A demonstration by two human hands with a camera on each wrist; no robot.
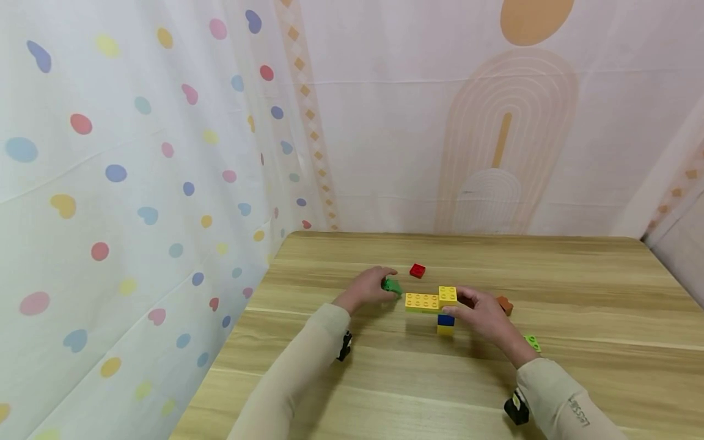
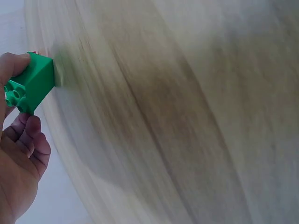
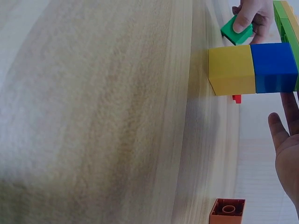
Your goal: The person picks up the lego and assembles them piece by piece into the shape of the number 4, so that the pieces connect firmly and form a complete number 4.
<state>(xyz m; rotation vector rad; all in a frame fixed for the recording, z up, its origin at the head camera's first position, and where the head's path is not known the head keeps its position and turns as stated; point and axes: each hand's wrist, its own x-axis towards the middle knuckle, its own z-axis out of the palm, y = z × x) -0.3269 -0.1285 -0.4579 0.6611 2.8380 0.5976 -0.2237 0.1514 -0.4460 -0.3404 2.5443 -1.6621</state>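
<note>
My left hand (image 1: 373, 287) pinches a green brick (image 1: 392, 286) between thumb and fingers; studs show on the brick (image 2: 37, 79) in the left wrist view. To its right, my right hand (image 1: 486, 315) grips the upper part of a brick structure, thumb in front and fingers behind. The structure has a yellow brick (image 1: 448, 296) on top, a long yellow brick (image 1: 422, 300) reaching left over a light green layer, then a blue brick (image 3: 274, 68) and a yellow brick (image 3: 231, 70) at the bottom. The green brick and the structure are apart.
A red brick (image 1: 417, 271) lies behind the hands on the wooden table (image 1: 385, 391). An orange-brown brick (image 1: 505, 305) and a light green brick (image 1: 531, 343) lie to the right, near my right hand and forearm. Patterned curtains (image 1: 385, 122) hang behind and left.
</note>
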